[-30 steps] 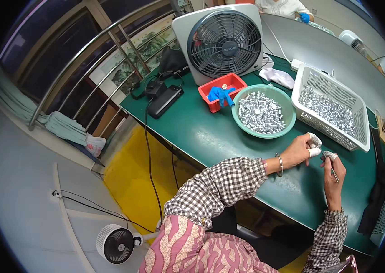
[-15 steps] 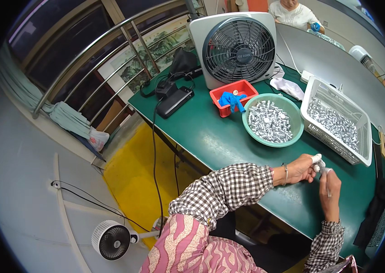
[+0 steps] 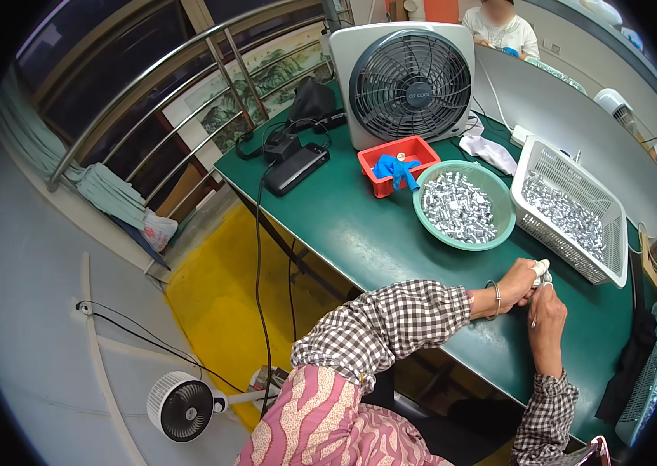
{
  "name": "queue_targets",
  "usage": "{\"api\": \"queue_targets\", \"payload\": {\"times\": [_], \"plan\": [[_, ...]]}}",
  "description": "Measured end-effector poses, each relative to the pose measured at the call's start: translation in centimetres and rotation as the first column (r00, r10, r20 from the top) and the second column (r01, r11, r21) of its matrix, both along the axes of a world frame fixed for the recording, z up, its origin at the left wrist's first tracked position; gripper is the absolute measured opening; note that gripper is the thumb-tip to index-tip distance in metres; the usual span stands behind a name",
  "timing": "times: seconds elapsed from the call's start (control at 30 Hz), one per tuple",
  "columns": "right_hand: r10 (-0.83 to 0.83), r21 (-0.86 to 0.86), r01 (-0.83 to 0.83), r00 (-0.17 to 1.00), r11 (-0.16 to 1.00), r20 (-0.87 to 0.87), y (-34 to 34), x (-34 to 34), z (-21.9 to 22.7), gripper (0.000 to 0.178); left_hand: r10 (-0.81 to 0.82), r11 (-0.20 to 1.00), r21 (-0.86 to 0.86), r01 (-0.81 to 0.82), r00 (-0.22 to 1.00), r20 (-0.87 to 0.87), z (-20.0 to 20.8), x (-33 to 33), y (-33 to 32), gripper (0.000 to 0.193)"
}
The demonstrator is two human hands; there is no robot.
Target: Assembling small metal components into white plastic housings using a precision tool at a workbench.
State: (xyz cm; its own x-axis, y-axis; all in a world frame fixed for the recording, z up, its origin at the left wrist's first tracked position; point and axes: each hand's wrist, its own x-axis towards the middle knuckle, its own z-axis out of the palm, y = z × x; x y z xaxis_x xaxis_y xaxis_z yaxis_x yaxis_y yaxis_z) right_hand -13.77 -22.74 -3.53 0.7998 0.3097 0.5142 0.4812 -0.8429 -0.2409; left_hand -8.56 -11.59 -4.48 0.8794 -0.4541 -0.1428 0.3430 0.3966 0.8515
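Over the green tabletop [image 3: 375, 241], my two hands meet at the fingertips. My left hand [image 3: 516, 284], with white covers on its fingertips, is closed in a pinch; the small piece in it is mostly hidden. My right hand [image 3: 549, 314] is closed around a thin rod-like tool [image 3: 533, 321], whose end sticks out below the fist. Just beyond my hands stands a light green basin [image 3: 509, 224] heaped with small silvery metal parts [image 3: 459, 206]. To its right a white perforated basket [image 3: 560, 247] holds more such parts.
A red bin [image 3: 379, 185] with a blue glove [image 3: 395, 169] stands before a big box fan [image 3: 414, 89]. Black devices [image 3: 296, 168] with cables lie at the far left. A green basket [image 3: 647, 388] and dark cloth [image 3: 630, 365] are at the right. Another person [image 3: 503, 31] sits beyond the partition.
My right hand has moved left and up, closing against my left fingertips and covering the grey piece that showed between them. The view has shifted slightly.
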Motion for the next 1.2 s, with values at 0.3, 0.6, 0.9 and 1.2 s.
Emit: {"api": "queue_targets", "payload": {"times": [0.3,0.6,0.9,1.2], "plan": [[0.022,0.288,0.003,0.996,0.958,-0.082,1.2,1.6,-0.1,0.02,0.096,0.995,0.011,-0.096,0.995,0.009,-0.4,0.4,0.1,0.034],[0.234,0.758,0.266,0.845,0.595,-0.481,1.0,1.3,1.8,0.024,0.011,0.977,-0.214,-0.022,0.998,-0.055,-0.5,-0.3,0.0,0.032],[-0.042,0.037,0.044,0.998,0.998,-0.057,0.6,0.0,1.1,0.018,-0.001,0.995,-0.097,-0.007,0.996,-0.088,0.1,-0.2,0.3,0.032],[-0.089,0.014,0.091,0.991,0.996,-0.101,0.3,0.3,1.0,0.015,0.014,0.993,-0.117,-0.022,0.998,-0.069,0.0,-1.0,-0.7,0.031]]}}
